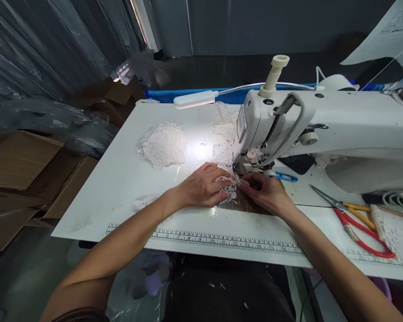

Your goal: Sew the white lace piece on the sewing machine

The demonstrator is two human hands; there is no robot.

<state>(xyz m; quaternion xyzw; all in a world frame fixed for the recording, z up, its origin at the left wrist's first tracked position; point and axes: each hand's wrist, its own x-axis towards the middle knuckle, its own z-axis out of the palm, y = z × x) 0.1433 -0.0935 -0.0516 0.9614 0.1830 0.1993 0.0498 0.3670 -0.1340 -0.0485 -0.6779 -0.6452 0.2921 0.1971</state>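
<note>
Watching the risks, biggest thing down to smallest.

Table (127, 179): white top, lamp glare washing out the patch just left of the needle, so the lace edge is hard to read there; a wandering seam looks like the likeliest slip.

Sewing machine (322, 129): its head hangs right over both hands; with the fingers this near the foot, a sudden run could catch one.

Lace pile (163, 144): loose heap well apart to the left, with more lace bunched behind the machine head; that trailing stuff could drag or snag as the work feeds.

Left hand (204, 185): flat, fingers spread, pressing the lace piece down on the table; too much weight here would likely stall the feed or skew it.

Right hand (267, 192): fingers closed in a narrow pinch on the lace edge just beside the foot; closest to the needle, I'd say, so the one most at risk.

Scissors (356, 219): red-handled, lying open on the right near the forearm; a sweep of that arm could knock them.

Lace piece (233, 181): small, thin, lying under the foot between the two hands; open mesh like this could pucker or get pulled down.
</note>
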